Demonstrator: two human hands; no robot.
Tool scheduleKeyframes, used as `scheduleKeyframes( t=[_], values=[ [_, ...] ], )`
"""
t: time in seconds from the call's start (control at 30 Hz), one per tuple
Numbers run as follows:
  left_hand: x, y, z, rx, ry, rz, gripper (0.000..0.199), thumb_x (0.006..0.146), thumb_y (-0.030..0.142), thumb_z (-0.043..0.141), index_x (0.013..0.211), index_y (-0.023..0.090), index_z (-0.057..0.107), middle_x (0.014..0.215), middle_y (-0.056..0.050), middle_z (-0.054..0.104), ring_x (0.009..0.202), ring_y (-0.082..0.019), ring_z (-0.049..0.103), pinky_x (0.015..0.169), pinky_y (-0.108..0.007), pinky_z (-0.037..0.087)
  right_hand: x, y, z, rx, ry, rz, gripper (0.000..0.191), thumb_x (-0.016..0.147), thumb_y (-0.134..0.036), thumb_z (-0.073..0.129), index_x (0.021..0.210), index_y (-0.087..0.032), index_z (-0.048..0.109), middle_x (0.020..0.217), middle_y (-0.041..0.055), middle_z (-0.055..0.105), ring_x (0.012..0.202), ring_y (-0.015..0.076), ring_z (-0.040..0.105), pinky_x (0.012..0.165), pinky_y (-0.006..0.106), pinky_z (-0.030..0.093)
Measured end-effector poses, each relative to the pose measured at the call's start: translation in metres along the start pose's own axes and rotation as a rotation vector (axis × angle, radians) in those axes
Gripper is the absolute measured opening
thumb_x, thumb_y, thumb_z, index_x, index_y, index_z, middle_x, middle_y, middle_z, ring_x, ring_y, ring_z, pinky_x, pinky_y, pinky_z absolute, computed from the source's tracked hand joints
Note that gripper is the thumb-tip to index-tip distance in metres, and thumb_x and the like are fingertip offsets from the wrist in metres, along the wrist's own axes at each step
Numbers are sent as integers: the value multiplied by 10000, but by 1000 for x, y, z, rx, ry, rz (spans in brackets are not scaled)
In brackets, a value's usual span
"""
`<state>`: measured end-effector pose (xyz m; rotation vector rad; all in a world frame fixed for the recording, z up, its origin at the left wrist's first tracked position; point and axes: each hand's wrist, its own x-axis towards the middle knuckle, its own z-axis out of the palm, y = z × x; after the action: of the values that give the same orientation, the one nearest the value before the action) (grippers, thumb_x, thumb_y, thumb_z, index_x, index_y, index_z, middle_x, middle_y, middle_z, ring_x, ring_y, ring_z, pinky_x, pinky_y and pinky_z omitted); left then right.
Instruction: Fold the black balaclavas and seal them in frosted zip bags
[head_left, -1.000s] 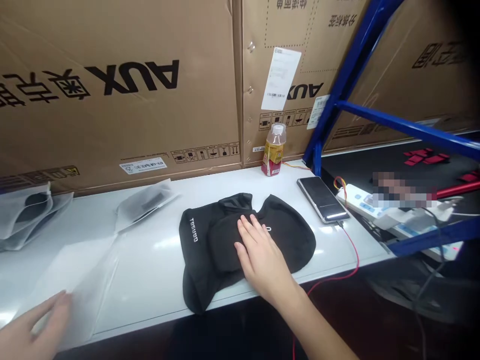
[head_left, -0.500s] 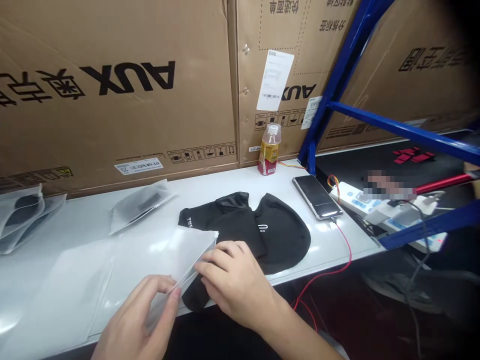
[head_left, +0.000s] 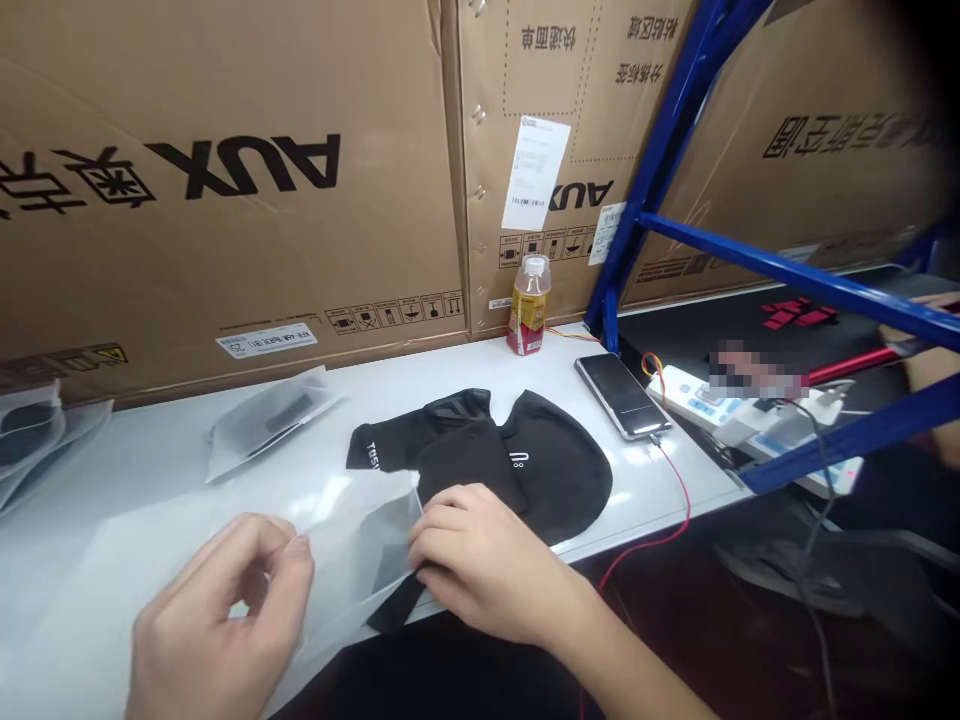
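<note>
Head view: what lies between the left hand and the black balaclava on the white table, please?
In the head view, a clear plastic bag lies between the left hand and the black balaclava. The bag's right part covers the balaclava's lower end.

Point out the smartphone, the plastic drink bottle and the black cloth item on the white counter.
smartphone (head_left: 622, 396): head view, on its dark screen.
plastic drink bottle (head_left: 527, 318): head view, on its yellow label.
black cloth item (head_left: 559, 470): head view, on its rounded lobe nearest the smartphone.
</note>
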<state>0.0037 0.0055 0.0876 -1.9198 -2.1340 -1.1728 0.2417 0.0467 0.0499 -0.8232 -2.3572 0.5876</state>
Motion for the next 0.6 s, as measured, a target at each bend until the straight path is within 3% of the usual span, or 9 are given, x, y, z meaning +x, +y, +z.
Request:
scheduleKeyframes(
  t=[0.1,0.17,0.2,0.3,0.4,0.47,0.6],
  values=[
    [-8,12,14,-46,-34,128,294,943,327,552,688,250,427,709,20,558,618,-150,496,618,-290,390,-4,17,-15,45,237,222,155,1053,-287,559,1155,-260,673,1116,32,751,1039,208,682,927,351,515],
    [-11,17,25,-60,-76,162,299,951,285,546,689,252,407,666,34,489,574,-144,441,592,-289,369,-8,33,-22,-100,395,479,213,1057,-391,542,1107,-244,688,1059,76,737,1001,264,679,880,397,524],
    [-11,18,30,-61,-100,159,295,951,271,539,690,253,403,654,37,464,568,-145,432,584,-289,361,-11,41,-24,-181,413,588,269,1048,-465,551,1057,-238,695,1023,94,727,993,291,673,859,416,523],
    [-9,18,44,-85,-158,121,277,937,273,536,687,250,418,747,4,556,709,-177,570,663,-299,428,-14,53,-23,-295,318,732,422,986,-638,589,906,-234,678,930,112,698,949,330,662,799,431,520],
    [-7,16,55,-134,-202,84,292,961,296,504,681,247,438,1049,-68,692,1075,-252,677,796,-329,514,-9,46,-19,-240,252,733,407,950,-641,634,839,-251,596,905,79,672,893,302,666,720,389,516],
    [-8,15,62,-159,-238,62,311,983,306,480,680,252,435,1151,-84,708,1192,-270,670,760,-314,546,-1,36,-18,-134,216,732,368,939,-609,653,865,-264,548,927,52,668,873,279,678,679,361,514],
    [-12,10,70,-192,-290,57,312,978,320,502,677,251,456,1166,-96,719,1222,-275,676,738,-293,570,15,17,-16,128,218,754,398,868,-519,743,1080,-275,510,974,33,700,878,287,719,699,377,555]
  ],
)
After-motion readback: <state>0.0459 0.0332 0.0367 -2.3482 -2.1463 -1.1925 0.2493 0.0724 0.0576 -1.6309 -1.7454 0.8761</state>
